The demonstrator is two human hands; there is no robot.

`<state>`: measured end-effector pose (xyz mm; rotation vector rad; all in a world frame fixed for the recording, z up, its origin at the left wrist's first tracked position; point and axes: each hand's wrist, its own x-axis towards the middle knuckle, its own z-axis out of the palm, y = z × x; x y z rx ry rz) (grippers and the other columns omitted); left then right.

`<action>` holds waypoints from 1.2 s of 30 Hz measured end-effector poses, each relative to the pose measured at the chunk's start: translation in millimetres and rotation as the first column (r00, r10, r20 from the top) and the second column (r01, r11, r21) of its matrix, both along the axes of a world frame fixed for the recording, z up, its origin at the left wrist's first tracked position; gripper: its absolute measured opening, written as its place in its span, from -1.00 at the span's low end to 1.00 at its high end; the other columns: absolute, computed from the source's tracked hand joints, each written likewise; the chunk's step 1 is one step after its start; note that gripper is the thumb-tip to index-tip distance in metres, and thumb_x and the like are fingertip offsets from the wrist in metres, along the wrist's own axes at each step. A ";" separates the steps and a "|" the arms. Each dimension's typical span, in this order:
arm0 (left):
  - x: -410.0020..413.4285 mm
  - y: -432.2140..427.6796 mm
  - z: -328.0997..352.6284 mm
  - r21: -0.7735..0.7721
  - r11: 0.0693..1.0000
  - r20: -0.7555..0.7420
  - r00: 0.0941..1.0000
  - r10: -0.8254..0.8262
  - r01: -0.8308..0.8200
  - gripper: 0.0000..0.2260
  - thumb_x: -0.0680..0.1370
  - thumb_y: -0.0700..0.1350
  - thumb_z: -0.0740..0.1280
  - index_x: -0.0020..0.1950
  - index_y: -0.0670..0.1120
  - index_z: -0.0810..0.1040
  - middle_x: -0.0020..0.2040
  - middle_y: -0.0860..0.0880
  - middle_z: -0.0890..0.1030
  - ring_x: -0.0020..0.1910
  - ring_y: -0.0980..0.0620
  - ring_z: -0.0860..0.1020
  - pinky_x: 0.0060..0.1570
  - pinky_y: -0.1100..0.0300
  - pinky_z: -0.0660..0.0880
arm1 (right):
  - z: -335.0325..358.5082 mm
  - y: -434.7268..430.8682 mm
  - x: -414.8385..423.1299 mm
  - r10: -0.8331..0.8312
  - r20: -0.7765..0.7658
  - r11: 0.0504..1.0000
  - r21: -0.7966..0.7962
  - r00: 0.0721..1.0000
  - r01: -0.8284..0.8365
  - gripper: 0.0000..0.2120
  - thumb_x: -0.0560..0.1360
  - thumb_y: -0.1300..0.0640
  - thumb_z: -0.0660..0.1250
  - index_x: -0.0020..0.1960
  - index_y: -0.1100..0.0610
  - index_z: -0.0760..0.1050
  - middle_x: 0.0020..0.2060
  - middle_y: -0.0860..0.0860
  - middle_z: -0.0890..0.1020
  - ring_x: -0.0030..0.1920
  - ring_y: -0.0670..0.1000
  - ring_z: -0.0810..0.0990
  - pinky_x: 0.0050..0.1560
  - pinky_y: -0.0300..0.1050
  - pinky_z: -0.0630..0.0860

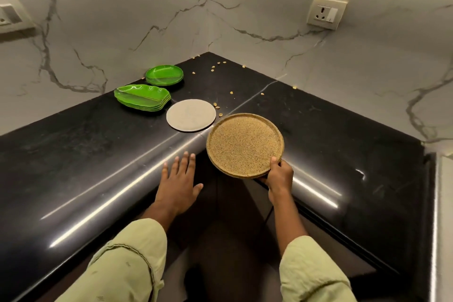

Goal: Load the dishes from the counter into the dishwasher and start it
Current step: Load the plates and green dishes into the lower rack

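Note:
My right hand (279, 175) grips the near rim of a round tan speckled plate (242, 144), thumb on top, holding it tilted over the inner corner of the black counter (98, 154). My left hand (180, 182) is spread flat with straight fingers over the counter's rounded front edge, holding nothing. A pale grey round plate (191, 115) lies flat on the counter just beyond. Behind it sit a stack of several green leaf-shaped plates (142, 98) and a short stack of green oval divided plates (164, 75).
Small yellowish crumbs (215, 66) are scattered over the counter towards the back corner. Marble walls close the corner, with a socket (326, 12) on the right wall and a switch plate (9, 14) on the left. Dark cabinet fronts lie below the counter edge.

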<state>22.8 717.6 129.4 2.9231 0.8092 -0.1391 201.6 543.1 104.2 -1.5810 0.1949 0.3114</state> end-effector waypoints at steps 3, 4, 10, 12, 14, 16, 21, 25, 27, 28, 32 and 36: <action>-28.3 -12.5 1.4 0.014 1.000 -0.008 1.000 -0.002 0.003 -0.27 0.66 0.19 0.08 0.60 -0.07 -0.30 0.62 -0.09 -0.24 0.60 -0.11 -0.21 0.53 -0.13 -0.21 | -4.4 -16.7 -24.5 -0.007 -0.016 1.000 -0.001 1.000 0.007 -0.80 0.64 0.03 0.17 0.11 0.06 0.54 -0.01 0.04 0.65 0.03 0.13 0.63 0.05 0.28 0.60; -36.6 -16.3 2.4 0.011 1.000 -0.006 1.000 -0.001 0.001 -0.27 0.66 0.19 0.08 0.60 -0.07 -0.30 0.62 -0.09 -0.24 0.60 -0.11 -0.21 0.53 -0.13 -0.21 | -4.4 -22.1 -33.1 -0.011 -0.017 1.000 0.000 1.000 0.011 -0.77 0.65 0.04 0.17 0.15 0.09 0.54 -0.01 0.04 0.65 0.03 0.12 0.63 0.06 0.27 0.60; -100.1 -33.6 10.3 0.041 0.999 0.011 1.000 -0.012 0.011 -0.27 0.66 0.19 0.10 0.61 -0.07 -0.26 0.62 -0.08 -0.21 0.60 -0.12 -0.18 0.54 -0.15 -0.18 | 0.8 -51.3 -96.4 -0.057 0.017 0.998 -0.017 0.998 0.058 -0.74 0.67 0.07 0.14 0.14 0.16 0.55 -0.05 0.06 0.63 0.04 0.16 0.62 0.10 0.20 0.59; -119.7 -39.7 12.8 0.025 1.000 0.020 1.000 -0.017 0.017 -0.28 0.66 0.19 0.10 0.62 -0.07 -0.25 0.62 -0.08 -0.21 0.60 -0.12 -0.18 0.55 -0.16 -0.18 | 1.9 -61.0 -118.4 -0.068 0.029 0.997 -0.043 0.997 0.069 -0.78 0.66 0.05 0.15 0.08 0.11 0.54 -0.06 0.06 0.64 0.01 0.16 0.62 0.08 0.23 0.59; -143.0 -47.7 17.3 0.019 0.999 0.029 0.999 -0.039 0.039 -0.28 0.66 0.18 0.11 0.62 -0.06 -0.24 0.62 -0.07 -0.21 0.60 -0.11 -0.18 0.55 -0.15 -0.18 | 2.2 -72.9 -144.1 -0.077 0.051 0.995 -0.055 0.996 0.079 -0.78 0.66 0.04 0.15 0.08 0.10 0.54 -0.04 0.09 0.64 0.00 0.14 0.62 0.08 0.25 0.59; -170.2 -57.5 18.9 0.005 0.998 0.031 0.997 -0.069 0.069 -0.29 0.66 0.17 0.10 0.62 -0.07 -0.24 0.62 -0.07 -0.22 0.60 -0.11 -0.19 0.54 -0.14 -0.19 | 1.7 -86.1 -174.1 -0.096 0.048 0.993 -0.069 0.994 0.099 -0.81 0.65 0.04 0.16 0.03 0.07 0.53 -0.04 0.11 0.65 -0.01 0.15 0.63 0.07 0.26 0.59; -239.7 -78.8 9.5 0.009 0.991 -0.003 0.991 -0.132 0.132 -0.29 0.66 0.14 0.12 0.62 -0.07 -0.23 0.62 -0.08 -0.22 0.60 -0.12 -0.21 0.53 -0.16 -0.22 | -4.9 -123.4 -257.0 -0.128 0.008 0.988 -0.086 0.992 0.128 -0.78 0.66 0.04 0.15 0.02 0.10 0.53 -0.07 0.15 0.64 -0.13 0.12 0.61 -0.12 0.11 0.61; -286.4 -103.3 2.7 -0.021 0.982 -0.063 0.980 -0.188 0.187 -0.28 0.66 0.12 0.14 0.62 -0.06 -0.24 0.62 -0.08 -0.23 0.59 -0.12 -0.22 0.52 -0.16 -0.24 | -8.0 -158.8 -323.2 -0.157 -0.031 0.985 -0.076 0.987 0.154 -0.76 0.68 0.06 0.13 0.11 0.17 0.50 -0.09 0.09 0.60 -0.17 0.03 0.58 -0.26 -0.06 0.58; -299.8 -116.6 -0.9 -0.032 0.982 -0.053 0.981 -0.188 0.186 -0.28 0.66 0.12 0.15 0.62 -0.06 -0.24 0.62 -0.08 -0.22 0.59 -0.12 -0.22 0.51 -0.15 -0.25 | -5.7 -175.8 -348.9 -0.144 -0.041 0.986 -0.091 0.989 0.140 -0.78 0.68 0.07 0.13 0.11 0.16 0.49 -0.07 0.09 0.59 -0.15 0.02 0.58 -0.30 -0.12 0.55; -306.8 -129.5 0.6 -0.046 0.977 -0.049 0.977 -0.209 0.207 -0.28 0.66 0.12 0.15 0.62 -0.06 -0.24 0.62 -0.07 -0.22 0.59 -0.12 -0.22 0.50 -0.14 -0.25 | -5.2 -190.2 -361.8 -0.160 -0.045 0.982 -0.109 0.986 0.155 -0.78 0.68 0.07 0.13 0.12 0.16 0.49 -0.07 0.09 0.59 -0.14 0.02 0.58 -0.31 -0.13 0.54; -326.2 -179.1 0.9 -0.058 0.959 -0.052 0.959 -0.280 0.277 -0.29 0.66 0.12 0.14 0.62 -0.06 -0.23 0.62 -0.08 -0.22 0.59 -0.12 -0.21 0.50 -0.14 -0.25 | -10.0 -241.0 -394.6 -0.175 -0.048 0.977 -0.129 0.983 0.168 -0.77 0.68 0.06 0.13 0.11 0.16 0.50 -0.03 0.11 0.60 -0.09 0.07 0.59 -0.29 -0.12 0.53; -342.4 -231.6 -2.0 -0.052 0.938 -0.087 0.934 -0.345 0.342 -0.31 0.67 0.11 0.13 0.62 -0.08 -0.22 0.62 -0.09 -0.20 0.60 -0.13 -0.20 0.53 -0.17 -0.21 | -10.8 -292.3 -429.4 -0.225 -0.063 0.970 -0.109 0.972 0.218 -0.80 0.68 0.07 0.14 0.11 0.13 0.50 -0.09 0.07 0.59 -0.14 0.03 0.59 -0.29 -0.12 0.52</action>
